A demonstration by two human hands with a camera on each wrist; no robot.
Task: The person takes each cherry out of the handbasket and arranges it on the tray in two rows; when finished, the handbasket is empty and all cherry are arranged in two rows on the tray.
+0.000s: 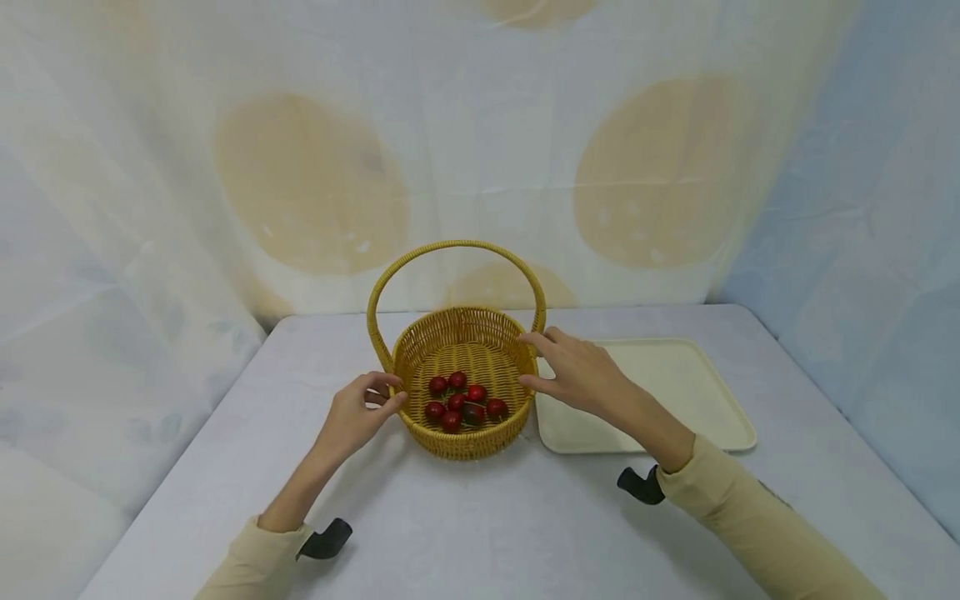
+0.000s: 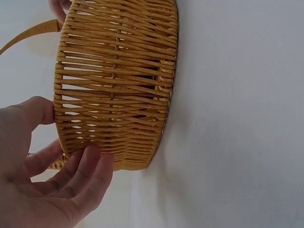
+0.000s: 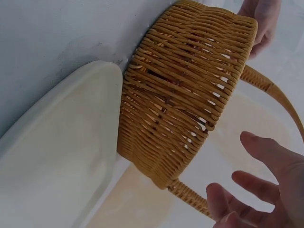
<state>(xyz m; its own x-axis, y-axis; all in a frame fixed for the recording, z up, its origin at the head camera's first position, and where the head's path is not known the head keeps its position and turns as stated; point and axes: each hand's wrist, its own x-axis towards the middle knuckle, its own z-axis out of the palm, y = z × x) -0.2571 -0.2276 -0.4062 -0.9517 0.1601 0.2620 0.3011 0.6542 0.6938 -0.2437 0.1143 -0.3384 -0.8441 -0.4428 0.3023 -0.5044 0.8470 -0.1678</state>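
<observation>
A round yellow wicker basket point(image 1: 463, 446) with a tall arched handle point(image 1: 457, 244) stands on the table. Several dark red cherries point(image 1: 456, 402) lie in its front part. At the basket's left rim, my left hand point(image 1: 363, 412) grips the edge; the left wrist view shows its thumb at the rim and other fingers point(image 2: 90, 175) against the wicker wall. My right hand point(image 1: 577, 371) is by the right rim with thumb and fingers spread apart. In the right wrist view, a gap shows between those fingers point(image 3: 259, 185) and the basket point(image 3: 185, 80).
A cream rectangular tray point(image 1: 660, 367) lies to the right of the basket, its near-left part close against the basket wall and partly under my right forearm. The white-covered table point(image 1: 480, 525) ends at a hanging patterned curtain point(image 1: 480, 150) behind, with more curtain at both sides.
</observation>
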